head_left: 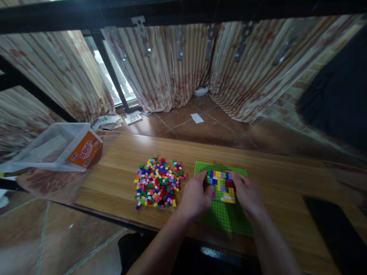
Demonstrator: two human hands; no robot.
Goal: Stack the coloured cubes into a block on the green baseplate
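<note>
A patch of colourful toy building bricks (pixel 222 183) sits on the studded green baseplate (pixel 225 217), in its upper middle part. My left hand (pixel 197 194) is at the patch's left edge, fingers curled and thumb against the side near a purple brick. Along the right edge my right hand (pixel 247 193) lies with its fingertips on the side and top corner of the bricks. Both hands grip the patch between them; some fingertips are hidden. To the left of my left hand a loose pile of small mixed-colour bricks (pixel 157 185) is spread on the wooden table (pixel 120 179).
A clear plastic box (pixel 61 149) with an orange label stands at the table's left end. A dark flat object (pixel 338 233) lies at the right. Papers (pixel 109 122) lie on the tiled floor beyond the table. A dark blurred shape (pixel 338 88) fills the upper right.
</note>
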